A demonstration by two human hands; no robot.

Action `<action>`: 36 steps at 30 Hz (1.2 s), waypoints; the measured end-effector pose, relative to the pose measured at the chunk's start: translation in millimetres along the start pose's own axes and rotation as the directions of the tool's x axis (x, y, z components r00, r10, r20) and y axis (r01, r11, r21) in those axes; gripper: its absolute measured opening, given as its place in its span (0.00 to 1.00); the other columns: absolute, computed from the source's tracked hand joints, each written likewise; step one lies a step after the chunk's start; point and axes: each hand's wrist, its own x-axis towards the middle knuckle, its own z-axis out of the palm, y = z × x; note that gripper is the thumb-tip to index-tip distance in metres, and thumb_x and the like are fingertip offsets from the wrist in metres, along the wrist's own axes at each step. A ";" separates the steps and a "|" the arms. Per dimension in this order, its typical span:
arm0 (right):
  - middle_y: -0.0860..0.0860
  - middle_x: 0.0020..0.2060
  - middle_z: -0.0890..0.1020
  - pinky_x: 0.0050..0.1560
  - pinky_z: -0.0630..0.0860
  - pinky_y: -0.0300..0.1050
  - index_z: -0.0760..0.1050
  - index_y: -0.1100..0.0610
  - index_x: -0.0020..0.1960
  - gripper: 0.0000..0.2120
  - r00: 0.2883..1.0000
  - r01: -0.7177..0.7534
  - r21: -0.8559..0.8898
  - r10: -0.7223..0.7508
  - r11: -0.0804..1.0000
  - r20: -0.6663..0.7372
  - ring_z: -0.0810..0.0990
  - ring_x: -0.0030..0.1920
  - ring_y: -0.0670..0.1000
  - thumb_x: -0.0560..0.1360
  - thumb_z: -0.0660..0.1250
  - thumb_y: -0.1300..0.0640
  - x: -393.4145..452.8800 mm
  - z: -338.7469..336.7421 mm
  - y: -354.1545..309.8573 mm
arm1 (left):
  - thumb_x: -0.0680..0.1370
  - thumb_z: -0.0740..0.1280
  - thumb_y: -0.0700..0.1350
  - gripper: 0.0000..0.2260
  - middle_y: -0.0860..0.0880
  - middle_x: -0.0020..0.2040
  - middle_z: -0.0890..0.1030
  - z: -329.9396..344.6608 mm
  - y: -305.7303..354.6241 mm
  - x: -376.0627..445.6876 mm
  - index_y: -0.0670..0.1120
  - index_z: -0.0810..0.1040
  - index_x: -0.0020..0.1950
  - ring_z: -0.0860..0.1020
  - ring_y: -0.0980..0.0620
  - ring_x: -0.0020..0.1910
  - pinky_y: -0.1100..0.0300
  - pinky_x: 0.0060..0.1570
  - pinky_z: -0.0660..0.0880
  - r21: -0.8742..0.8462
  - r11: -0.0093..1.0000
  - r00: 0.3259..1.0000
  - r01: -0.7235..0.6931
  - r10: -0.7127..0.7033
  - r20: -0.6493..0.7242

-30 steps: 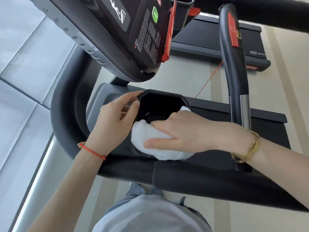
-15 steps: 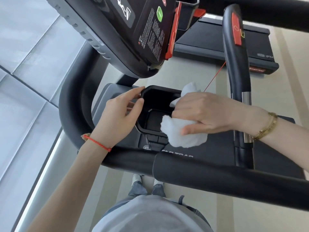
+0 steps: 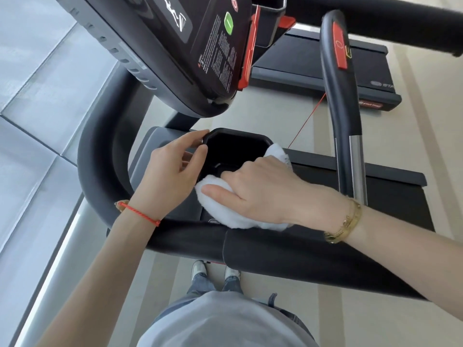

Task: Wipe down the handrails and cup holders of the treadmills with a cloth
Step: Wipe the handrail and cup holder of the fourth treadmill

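Since half a second ago our right hand (image 3: 260, 189) drops, pressing the fluffy white cloth (image 3: 233, 216) flat-fingered on the black octagonal plastic cup holder (image 3: 238, 136); our left hand (image 3: 170, 174), fingers loose, steadies its rim; we should sweep the whole rim.

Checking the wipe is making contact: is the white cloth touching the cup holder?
Touching. The head view shows the right hand pressing the white cloth over the near rim of the cup holder, with no gap.
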 end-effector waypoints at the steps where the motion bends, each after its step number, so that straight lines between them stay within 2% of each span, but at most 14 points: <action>1: 0.44 0.24 0.64 0.37 0.59 0.49 0.68 0.52 0.33 0.31 1.000 -0.021 0.023 0.021 1.000 -0.013 0.62 0.25 0.45 0.76 0.37 0.34 3.2 2.2 -4.0 | 0.82 0.61 0.43 0.15 0.61 0.43 0.79 0.2 -0.2 0.3 0.48 0.76 0.68 0.75 0.68 0.31 0.78 0.36 0.67 -0.004 1.000 1.000 0.002 -0.002 0.000; 3: 0.44 0.24 0.66 0.36 0.61 0.48 0.76 0.54 0.39 0.34 0.999 -0.040 0.062 0.041 0.997 -0.016 0.63 0.25 0.44 0.78 0.38 0.35 8.1 5.1 -7.8 | 0.82 0.61 0.42 0.14 0.64 0.31 0.76 0.7 -1.0 1.1 0.47 0.77 0.67 0.73 0.67 0.29 0.78 0.33 0.66 -0.012 1.000 1.000 0.002 -0.002 -0.008; 5: 0.44 0.24 0.67 0.37 0.61 0.48 0.78 0.52 0.42 0.33 0.999 -0.035 0.075 0.036 0.997 -0.006 0.64 0.25 0.43 0.79 0.40 0.35 7.7 5.4 -4.6 | 0.83 0.60 0.42 0.14 0.60 0.27 0.74 0.9 -0.3 1.9 0.48 0.78 0.65 0.72 0.65 0.27 0.77 0.31 0.66 -0.020 1.000 1.000 0.003 -0.003 -0.017; 8: 0.44 0.23 0.66 0.39 0.62 0.49 0.71 0.50 0.36 0.30 0.999 0.024 0.058 -0.027 0.998 0.042 0.64 0.25 0.44 0.75 0.41 0.31 -0.2 0.4 9.1 | 0.83 0.59 0.43 0.14 0.56 0.30 0.76 -0.1 0.9 2.2 0.48 0.78 0.66 0.73 0.63 0.27 0.77 0.32 0.67 -0.027 1.000 1.000 -0.001 0.000 -0.009; 11: 0.44 0.22 0.66 0.40 0.64 0.49 0.61 0.49 0.33 0.27 0.985 0.161 0.018 -0.162 0.987 0.054 0.67 0.24 0.49 0.73 0.42 0.28 -6.6 -5.6 24.9 | 0.82 0.60 0.43 0.14 0.62 0.28 0.76 -0.6 0.1 1.3 0.49 0.78 0.65 0.74 0.66 0.28 0.78 0.33 0.67 -0.038 0.999 1.000 -0.002 0.001 -0.010; 13: 0.46 0.23 0.68 0.36 0.63 0.46 0.60 0.50 0.36 0.25 0.967 0.255 0.022 -0.256 0.967 0.018 0.69 0.25 0.52 0.74 0.47 0.30 -8.8 -6.8 34.5 | 0.82 0.61 0.43 0.14 0.63 0.31 0.77 -0.8 -0.5 -0.1 0.50 0.78 0.66 0.75 0.65 0.30 0.78 0.35 0.68 -0.036 0.999 1.000 0.000 0.000 -0.005; 16: 0.48 0.25 0.70 0.33 0.60 0.44 0.62 0.52 0.37 0.22 0.922 0.386 -0.003 -0.386 0.923 -0.034 0.69 0.27 0.52 0.77 0.54 0.34 -8.1 -8.7 51.7 | 0.82 0.61 0.44 0.15 0.60 0.39 0.80 -1.1 -0.3 -1.1 0.51 0.77 0.68 0.75 0.64 0.31 0.77 0.36 0.68 -0.035 0.999 1.000 0.003 -0.003 -0.004; 19: 0.48 0.27 0.71 0.32 0.69 0.47 0.68 0.55 0.37 0.23 0.886 0.459 -0.044 -0.461 0.887 -0.057 0.70 0.29 0.52 0.80 0.53 0.38 2.2 -13.9 65.9 | 0.82 0.62 0.43 0.15 0.62 0.40 0.78 -1.8 1.6 -2.3 0.50 0.77 0.68 0.75 0.68 0.31 0.80 0.36 0.67 -0.008 1.000 1.000 -0.011 0.011 -0.013; 21: 0.47 0.27 0.71 0.32 0.71 0.51 0.68 0.55 0.37 0.24 0.883 0.464 -0.047 -0.466 0.884 -0.051 0.69 0.30 0.52 0.81 0.50 0.38 6.9 -16.7 69.8 | 0.82 0.62 0.44 0.15 0.61 0.40 0.78 -2.4 2.6 -2.7 0.50 0.77 0.68 0.75 0.69 0.33 0.80 0.36 0.66 0.004 1.000 1.000 -0.011 0.011 -0.004; 25: 0.48 0.26 0.73 0.32 0.69 0.49 0.69 0.54 0.34 0.26 0.911 0.404 -0.085 -0.409 0.911 -0.056 0.70 0.30 0.53 0.80 0.49 0.38 0.1 -12.6 59.7 | 0.82 0.61 0.42 0.15 0.64 0.31 0.73 -3.0 3.0 -2.7 0.47 0.77 0.67 0.73 0.70 0.29 0.80 0.33 0.65 0.006 1.000 1.000 -0.015 0.015 -0.001; 29: 0.50 0.24 0.76 0.38 0.53 0.45 0.65 0.54 0.33 0.24 0.966 0.236 -0.120 -0.246 0.964 -0.075 0.72 0.27 0.55 0.78 0.50 0.38 -17.1 -1.1 26.9 | 0.83 0.59 0.42 0.14 0.69 0.26 0.74 -4.0 2.3 -2.1 0.47 0.77 0.67 0.73 0.68 0.27 0.79 0.32 0.65 0.009 1.000 1.000 -0.022 0.022 0.022; 31: 0.50 0.24 0.75 0.38 0.48 0.44 0.63 0.53 0.33 0.24 0.987 0.108 -0.130 -0.122 0.986 -0.101 0.72 0.27 0.54 0.77 0.50 0.37 -21.3 -1.3 11.1 | 0.83 0.59 0.43 0.14 0.67 0.26 0.74 -4.7 1.5 -2.0 0.48 0.77 0.67 0.73 0.67 0.26 0.78 0.32 0.66 0.003 1.000 1.000 -0.018 0.018 0.016; 33: 0.49 0.25 0.75 0.37 0.48 0.45 0.64 0.53 0.35 0.25 0.994 0.010 -0.117 -0.023 0.993 -0.109 0.72 0.28 0.53 0.76 0.48 0.35 -22.9 -0.7 -2.8 | 0.83 0.57 0.46 0.15 0.60 0.30 0.79 -6.5 0.0 -1.4 0.51 0.77 0.67 0.77 0.60 0.30 0.73 0.35 0.70 -0.018 1.000 0.999 -0.007 0.008 0.040; 36: 0.49 0.31 0.78 0.35 0.54 0.46 0.64 0.53 0.38 0.27 0.984 -0.103 -0.022 0.099 0.994 -0.145 0.69 0.30 0.52 0.74 0.41 0.33 -18.4 5.3 -19.0 | 0.83 0.56 0.50 0.16 0.50 0.46 0.85 -11.3 -7.2 3.0 0.55 0.75 0.69 0.82 0.52 0.46 0.59 0.54 0.78 -0.051 0.999 0.993 0.014 -0.007 0.120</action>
